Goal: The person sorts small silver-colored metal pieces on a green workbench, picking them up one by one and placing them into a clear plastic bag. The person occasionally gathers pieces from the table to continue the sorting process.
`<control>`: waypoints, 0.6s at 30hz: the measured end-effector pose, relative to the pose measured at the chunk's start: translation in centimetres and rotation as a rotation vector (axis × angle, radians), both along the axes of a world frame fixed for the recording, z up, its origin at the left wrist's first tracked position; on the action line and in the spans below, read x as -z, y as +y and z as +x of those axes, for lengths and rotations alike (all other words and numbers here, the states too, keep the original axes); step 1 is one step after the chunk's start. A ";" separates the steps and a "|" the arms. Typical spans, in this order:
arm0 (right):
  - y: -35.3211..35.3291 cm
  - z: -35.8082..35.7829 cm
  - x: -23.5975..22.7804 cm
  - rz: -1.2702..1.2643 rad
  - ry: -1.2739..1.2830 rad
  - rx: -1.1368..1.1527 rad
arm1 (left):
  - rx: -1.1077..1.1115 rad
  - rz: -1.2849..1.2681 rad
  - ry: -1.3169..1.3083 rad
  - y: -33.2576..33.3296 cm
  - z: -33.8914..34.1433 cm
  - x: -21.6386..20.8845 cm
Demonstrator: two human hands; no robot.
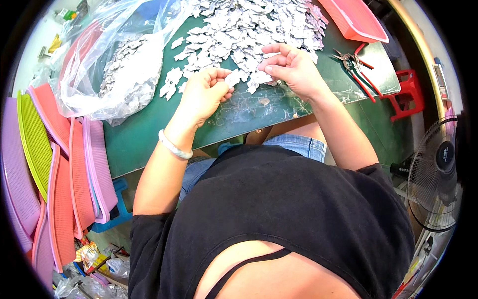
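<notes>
A big heap of small, flat, pale grey pieces with uneven outlines (239,37) covers the far middle of the green table (144,142). My left hand (208,88), with a pale bangle on its wrist, pinches one small grey piece (232,78) between thumb and fingers at the heap's near edge. Facing it, my right hand (291,70) has its thumb and fingers curved toward each other beside another grey piece (259,79). Whether its fingertips grip that piece is too small to tell. A few loose pieces (172,82) lie left of my left hand.
A clear plastic bag (134,94) of similar pieces sits at the table's left. Stacked coloured baskets (55,164) stand beside it. Red-handled cutters (356,70) and a pink tray (356,20) lie at right, near a red stool (408,94) and a fan (435,172).
</notes>
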State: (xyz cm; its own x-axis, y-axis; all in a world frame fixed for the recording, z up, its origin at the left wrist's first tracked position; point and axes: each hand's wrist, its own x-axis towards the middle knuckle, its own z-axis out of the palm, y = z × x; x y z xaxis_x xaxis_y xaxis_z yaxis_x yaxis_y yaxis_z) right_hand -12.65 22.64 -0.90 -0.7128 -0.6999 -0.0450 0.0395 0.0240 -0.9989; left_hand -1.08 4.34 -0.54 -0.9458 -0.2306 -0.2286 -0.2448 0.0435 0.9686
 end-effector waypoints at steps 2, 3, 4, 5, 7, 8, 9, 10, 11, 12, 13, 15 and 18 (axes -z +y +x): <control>-0.2 0.2 -0.1 -0.045 -0.034 -0.017 | -0.014 0.200 -0.035 -0.1 0.4 -0.1; -0.2 0.3 -0.2 -0.043 -0.042 -0.016 | -0.033 0.291 -0.052 0.1 0.6 -0.3; -0.3 0.4 -0.3 -0.041 -0.051 -0.016 | -0.052 0.381 -0.069 0.3 0.8 -0.6; -0.4 0.5 -0.5 -0.040 -0.060 -0.016 | -0.046 0.431 -0.084 0.4 0.8 -0.8; -0.5 0.9 -0.8 -0.042 -0.065 -0.004 | -0.052 0.544 -0.081 0.5 1.0 -0.5; -0.6 1.1 -0.9 -0.044 -0.068 0.001 | -0.056 0.600 -0.079 0.5 1.1 -0.4; -0.7 1.2 -0.9 -0.049 -0.063 -0.001 | -0.049 0.645 -0.060 0.4 1.1 -0.4; -0.7 1.2 -1.0 -0.054 -0.058 -0.003 | -0.045 0.661 -0.057 0.4 1.1 -0.3; -0.8 1.3 -1.0 -0.059 -0.052 -0.006 | -0.041 0.677 -0.055 0.3 1.2 -0.2; -0.9 1.3 -0.9 -0.067 -0.049 -0.013 | -0.036 0.692 -0.052 0.2 1.2 -0.1; -1.0 1.3 -0.9 -0.076 -0.045 -0.019 | -0.035 0.723 -0.040 0.2 1.3 0.1; -1.3 1.4 -0.9 -0.092 -0.035 -0.031 | -0.033 0.785 -0.015 0.0 1.6 0.4; -2.0 2.0 -1.1 -0.100 0.003 -0.051 | 0.000 0.867 0.035 0.1 1.7 0.7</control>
State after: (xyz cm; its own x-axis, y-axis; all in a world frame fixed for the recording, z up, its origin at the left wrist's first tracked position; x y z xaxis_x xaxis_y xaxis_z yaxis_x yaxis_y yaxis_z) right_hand -10.68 20.68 0.16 -0.6759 -0.7364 0.0295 0.0374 -0.0743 -0.9965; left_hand 0.67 4.41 -1.24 -0.9557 0.0121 -0.2942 -0.2143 -0.7139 0.6667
